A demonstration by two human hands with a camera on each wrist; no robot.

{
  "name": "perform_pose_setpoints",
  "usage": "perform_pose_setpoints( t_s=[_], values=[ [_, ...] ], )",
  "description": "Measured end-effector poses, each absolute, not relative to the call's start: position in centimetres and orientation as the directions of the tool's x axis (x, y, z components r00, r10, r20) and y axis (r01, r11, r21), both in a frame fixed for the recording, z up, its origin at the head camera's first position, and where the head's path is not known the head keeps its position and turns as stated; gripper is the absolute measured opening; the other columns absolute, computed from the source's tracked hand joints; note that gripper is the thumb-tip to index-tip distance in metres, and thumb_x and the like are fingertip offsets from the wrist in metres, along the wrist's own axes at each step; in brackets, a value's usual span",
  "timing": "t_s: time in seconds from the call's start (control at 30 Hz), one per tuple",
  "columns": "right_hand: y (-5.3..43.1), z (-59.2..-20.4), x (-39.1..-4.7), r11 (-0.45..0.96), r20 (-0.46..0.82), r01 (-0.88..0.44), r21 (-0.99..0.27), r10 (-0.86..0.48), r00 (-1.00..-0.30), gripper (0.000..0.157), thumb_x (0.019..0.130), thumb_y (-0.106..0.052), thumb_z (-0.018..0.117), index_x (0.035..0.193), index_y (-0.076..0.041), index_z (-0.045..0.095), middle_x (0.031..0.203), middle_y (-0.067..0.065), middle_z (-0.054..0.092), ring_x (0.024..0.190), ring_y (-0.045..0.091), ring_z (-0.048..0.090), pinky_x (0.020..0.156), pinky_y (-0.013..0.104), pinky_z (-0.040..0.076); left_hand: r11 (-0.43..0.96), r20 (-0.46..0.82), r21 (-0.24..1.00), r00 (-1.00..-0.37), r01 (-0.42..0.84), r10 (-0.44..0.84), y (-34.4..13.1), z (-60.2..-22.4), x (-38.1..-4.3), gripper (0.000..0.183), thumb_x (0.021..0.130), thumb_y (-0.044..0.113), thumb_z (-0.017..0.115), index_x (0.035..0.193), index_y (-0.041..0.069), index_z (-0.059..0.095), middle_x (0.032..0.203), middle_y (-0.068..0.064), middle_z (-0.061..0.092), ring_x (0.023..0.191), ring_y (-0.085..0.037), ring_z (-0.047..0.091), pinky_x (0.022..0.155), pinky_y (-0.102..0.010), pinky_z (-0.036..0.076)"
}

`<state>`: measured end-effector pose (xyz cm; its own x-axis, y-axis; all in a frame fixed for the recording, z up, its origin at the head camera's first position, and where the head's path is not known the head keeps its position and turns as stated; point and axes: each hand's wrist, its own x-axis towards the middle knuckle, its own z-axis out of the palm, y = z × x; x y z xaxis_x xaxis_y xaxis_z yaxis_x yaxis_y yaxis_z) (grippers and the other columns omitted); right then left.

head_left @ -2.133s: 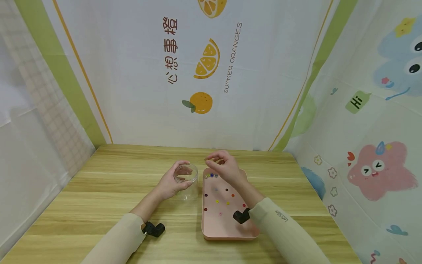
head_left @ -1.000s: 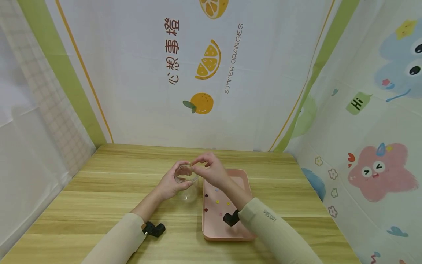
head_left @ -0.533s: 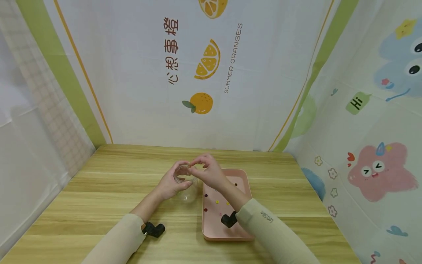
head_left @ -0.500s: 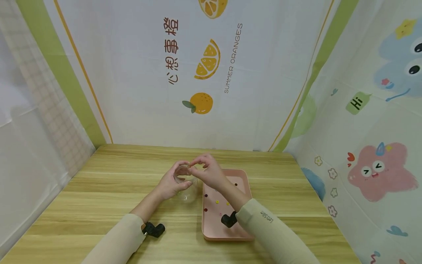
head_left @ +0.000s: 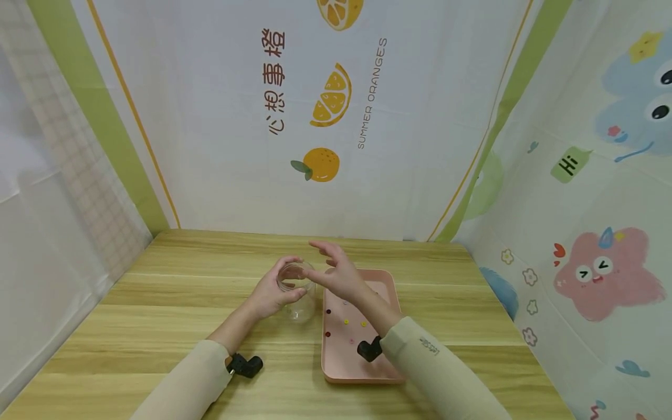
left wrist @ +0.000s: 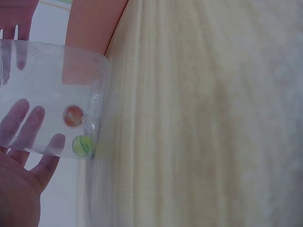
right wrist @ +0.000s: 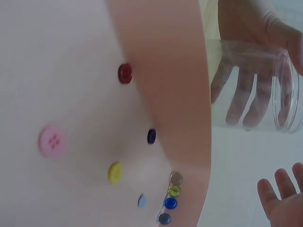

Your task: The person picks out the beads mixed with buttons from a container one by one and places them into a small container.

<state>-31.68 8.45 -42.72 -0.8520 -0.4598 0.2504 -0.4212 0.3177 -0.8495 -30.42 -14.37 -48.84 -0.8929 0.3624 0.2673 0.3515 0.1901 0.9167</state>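
A clear jar [head_left: 298, 312] stands on the table, its open mouth facing up. My left hand [head_left: 269, 294] grips it round the upper part, thumb on the near side. My right hand [head_left: 342, 280] is at the mouth's right side, thumb close to the rim, fingers spread and holding nothing. Inside, near the bottom, the left wrist view shows an orange marble [left wrist: 73, 116], slightly blurred, and a green marble [left wrist: 82, 146]. Right of the jar is a shallow pink tray [head_left: 362, 370], partly covered by my right forearm.
Scattered in the tray are a pink button [right wrist: 52, 141], a yellow button [right wrist: 115, 172], a dark red button [right wrist: 125, 73] and others. Several marbles, one of them a blue marble [right wrist: 171, 203], line up at one tray wall. A printed curtain [head_left: 231, 175] hangs behind the table.
My right hand moved left from above the tray to the jar's mouth with a small thing pinched in its fingertips, then let go as the fingers spread. My left hand stayed on the jar.
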Motion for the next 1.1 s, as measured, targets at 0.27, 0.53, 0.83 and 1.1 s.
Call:
perform_pose_setpoints(
  t_s=[0.27,0.53,0.83,1.1],
  values=[
    [9.9,-43.2,-32.0,0.347,0.227,-0.391,-0.852,-0.429,-0.874,0.075,0.100,-0.029,0.081,0.166,-0.024,0.047,0.169,0.012,0.042,0.161,0.038,0.038,0.131,0.063,0.032,0.176,0.268,0.921,-0.894,0.347,0.360,-14.3,-48.9,-30.6,0.069,0.099,0.009,0.080,0.157,0.010,0.044,0.145,-0.030,0.064,0.136,-0.051,0.061,0.099,-0.035,0.059],
    [11.6,-43.8,-32.4,0.364,0.215,-0.373,-0.853,-0.406,-0.888,0.075,0.100,-0.030,0.081,0.167,-0.025,0.047,0.171,0.010,0.041,0.162,0.038,0.037,0.131,0.064,0.030,0.170,0.295,0.914,-0.890,0.369,0.348,-14.3,-49.1,-30.7,0.068,0.097,0.006,0.080,0.155,0.005,0.045,0.142,-0.029,0.066,0.134,-0.049,0.063,0.097,-0.029,0.059],
    [13.3,-43.9,-32.2,0.444,0.147,-0.319,-0.837,-0.379,-0.913,0.084,0.096,-0.042,0.085,0.168,-0.044,0.040,0.179,0.000,0.030,0.168,0.034,0.024,0.127,0.072,0.031,0.156,0.302,0.915,-0.887,0.373,0.350,-14.2,-49.0,-30.6,0.069,0.097,0.005,0.080,0.156,0.001,0.044,0.142,-0.035,0.063,0.135,-0.051,0.062,0.096,-0.026,0.058],
    [14.8,-44.5,-32.7,0.559,0.150,-0.346,-0.753,-0.367,-0.918,0.086,0.096,-0.042,0.085,0.169,-0.036,0.040,0.181,0.005,0.029,0.169,0.037,0.024,0.126,0.072,0.034,0.162,0.300,0.914,-0.888,0.372,0.348,-14.2,-49.0,-30.5,0.067,0.096,0.005,0.080,0.154,0.005,0.046,0.141,-0.033,0.064,0.134,-0.050,0.062,0.095,-0.027,0.058]
  ],
)
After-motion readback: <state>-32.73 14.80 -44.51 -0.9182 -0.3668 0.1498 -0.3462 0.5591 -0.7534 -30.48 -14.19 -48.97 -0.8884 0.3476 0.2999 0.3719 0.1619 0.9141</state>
